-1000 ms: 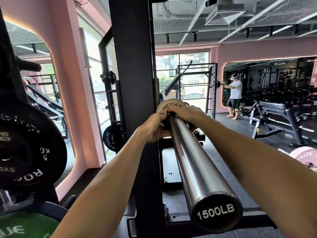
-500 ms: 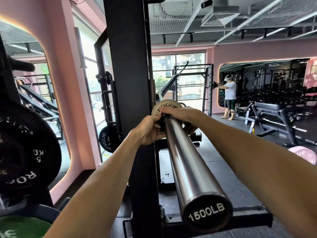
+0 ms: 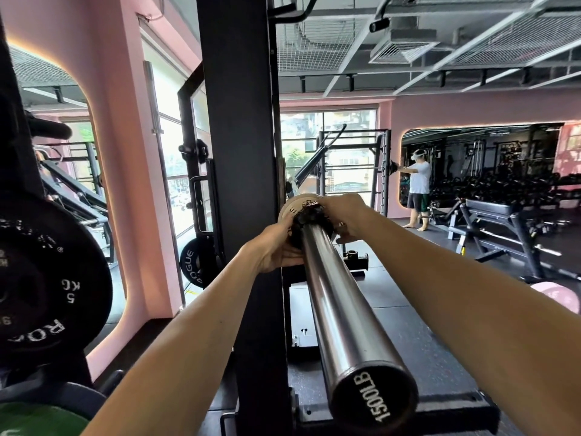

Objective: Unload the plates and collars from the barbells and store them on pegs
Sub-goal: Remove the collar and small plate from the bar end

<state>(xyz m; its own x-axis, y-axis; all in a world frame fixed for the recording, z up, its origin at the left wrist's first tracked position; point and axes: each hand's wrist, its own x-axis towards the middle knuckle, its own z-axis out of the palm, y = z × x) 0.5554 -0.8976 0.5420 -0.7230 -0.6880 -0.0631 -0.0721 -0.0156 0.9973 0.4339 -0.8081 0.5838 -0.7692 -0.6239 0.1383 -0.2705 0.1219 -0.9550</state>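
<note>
Barbell sleeve: I see the steel sleeve running from the lower right foreground away toward the rack; its black end cap reads "1500LB", the text standing rotated.
Collar: a black collar sits around the sleeve at its far end, just in front of the plate, touching it as far as I can tell. Detail is blurred.
Plate: a small tan plate is on the sleeve behind the collar, close beside the rack upright. Lettering on its face is partly hidden by the hands.
Left hand: my left hand is at the collar's left side, fingers curled around it from below; I log this as grasping the collar.
Right hand: my right hand comes over the top right of the collar, fingers wrapped on it and reaching the plate's edge. Grasping the collar; whether it also pinches the plate I cannot tell.
Stored plates, left: a black 5 KG plate hangs at the left edge of view, with a green plate below it at the bottom corner.
Further plate: a black plate marked ROGUE sits low beside the upright, near the window.
Background: a person in a white shirt stands well apart by the mirror, arms out toward another rack. A bench stands to the right. A pink plate lies on the floor behind my right forearm.
</note>
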